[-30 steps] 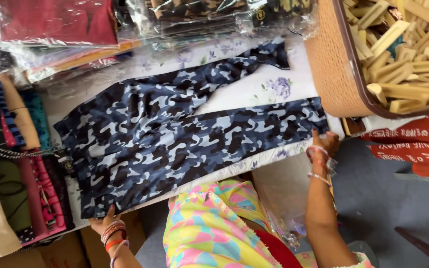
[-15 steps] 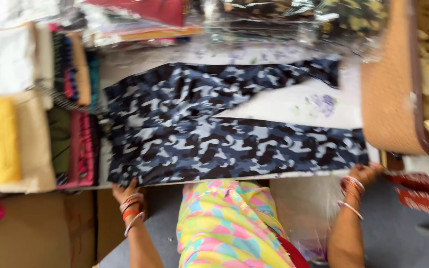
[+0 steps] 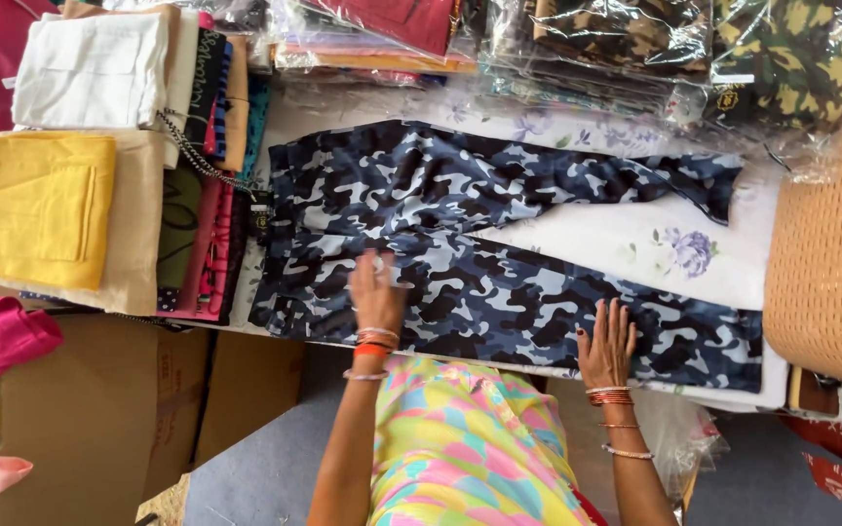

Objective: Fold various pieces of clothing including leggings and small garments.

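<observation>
Both hands lie flat, fingers unclenched and gripping nothing, on the blue camouflage trousers (image 3: 499, 253). The cloth spreads under and beyond the fingertips of the left hand (image 3: 376, 292) and the splayed right hand (image 3: 608, 343), atop a floral sheet (image 3: 655, 244).

camo trousers (image 3: 499, 244) | blue/grey/black | flat on table, legs spread apart (near leg under both palms)

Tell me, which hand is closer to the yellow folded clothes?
Left. The left hand lies flat on the blue camouflage trousers near their waist end, the end toward the yellow folded clothes. The right hand rests farther along the trouser leg, toward the wicker basket.
</observation>
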